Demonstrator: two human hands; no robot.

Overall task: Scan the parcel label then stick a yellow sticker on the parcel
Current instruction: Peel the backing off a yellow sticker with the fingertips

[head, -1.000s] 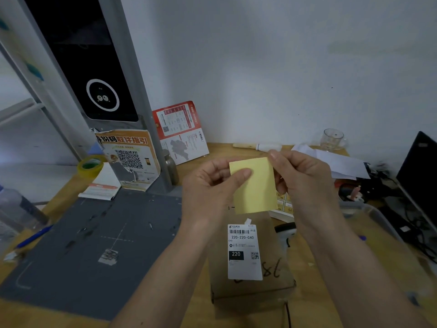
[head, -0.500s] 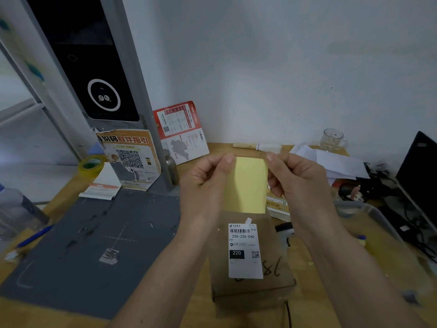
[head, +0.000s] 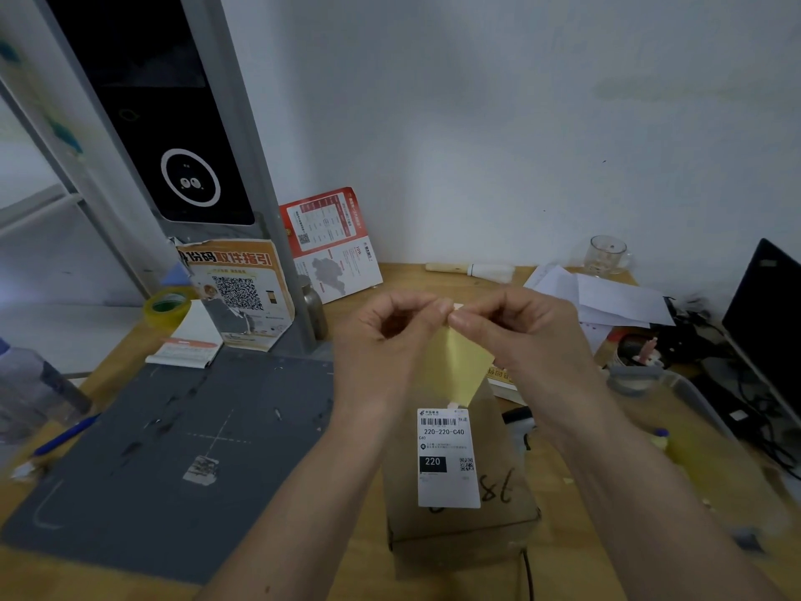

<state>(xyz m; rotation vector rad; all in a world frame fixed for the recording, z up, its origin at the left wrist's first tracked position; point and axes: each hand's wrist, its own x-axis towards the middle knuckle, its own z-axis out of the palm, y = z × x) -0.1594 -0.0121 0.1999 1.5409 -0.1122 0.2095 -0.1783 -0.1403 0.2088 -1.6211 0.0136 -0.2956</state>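
A yellow sticker (head: 455, 366) hangs in the air above the parcel, pinched at its top corner by both hands. My left hand (head: 385, 340) and my right hand (head: 524, 336) meet fingertip to fingertip at that corner. Below them a brown cardboard parcel (head: 498, 509) lies on the wooden desk, marked "38" in pen. A white label (head: 446, 457) with a barcode and "220-220-C40" is stuck on its top. The sticker's lower tip hangs just above the label's top edge.
A grey scanning mat (head: 173, 448) lies left of the parcel under a tall black scanner stand (head: 173, 136). Yellow tape roll (head: 167, 306), blue pen (head: 65, 435) and bottle (head: 30, 388) are at the left. Papers (head: 607, 297), a glass (head: 604, 255), a clear tub (head: 711, 440) and cables (head: 754, 422) crowd the right.
The sticker was held flat by its two side edges. Both hands have come together at its top corner, and it now hangs down turned like a diamond.
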